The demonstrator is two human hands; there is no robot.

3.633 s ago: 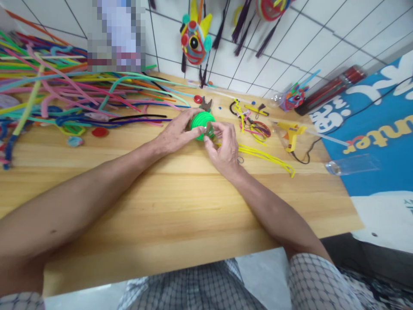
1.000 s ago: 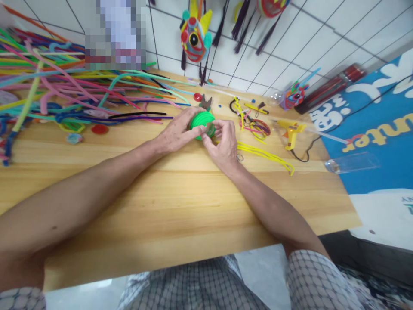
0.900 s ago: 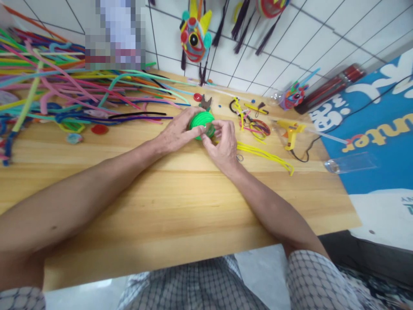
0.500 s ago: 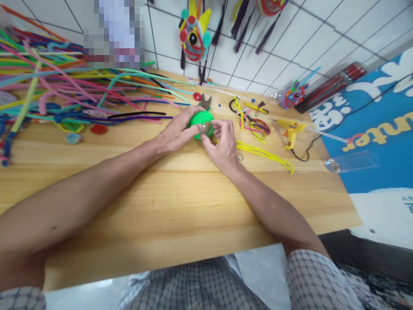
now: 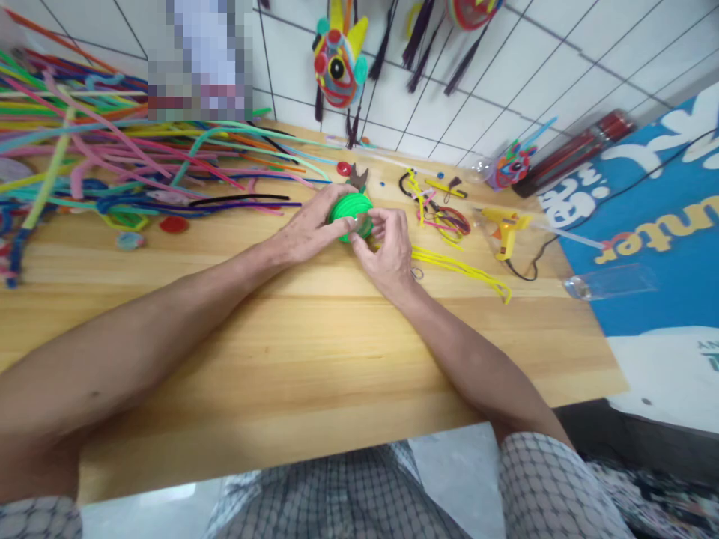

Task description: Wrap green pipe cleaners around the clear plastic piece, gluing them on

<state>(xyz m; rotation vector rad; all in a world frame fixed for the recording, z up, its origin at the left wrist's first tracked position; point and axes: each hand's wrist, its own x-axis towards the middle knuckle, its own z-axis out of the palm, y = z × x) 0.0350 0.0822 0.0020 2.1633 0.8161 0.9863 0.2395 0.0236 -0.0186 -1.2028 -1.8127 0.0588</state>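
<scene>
Between my hands is a round green ball (image 5: 351,205), wound in bright green coils that look like pipe cleaner, with a clear, shiny patch on its near right side. My left hand (image 5: 308,229) is closed around the ball's left side, its thumb across the front. From the right, my right hand (image 5: 392,248) pinches at the clear patch with thumb and fingertips. Just beyond the ball lie pliers (image 5: 358,177) and a red disc (image 5: 343,168). Yellow pipe cleaners (image 5: 463,268) extend to the right of my right hand.
Many coloured pipe cleaners (image 5: 140,150) are heaped at the left. A yellow glue gun (image 5: 507,228) with a black cord lies at the right, near a clear plastic bottle (image 5: 612,283). A decorated mask (image 5: 338,69) hangs on the white grid wall. Scissors (image 5: 452,218) lie among yellow scraps.
</scene>
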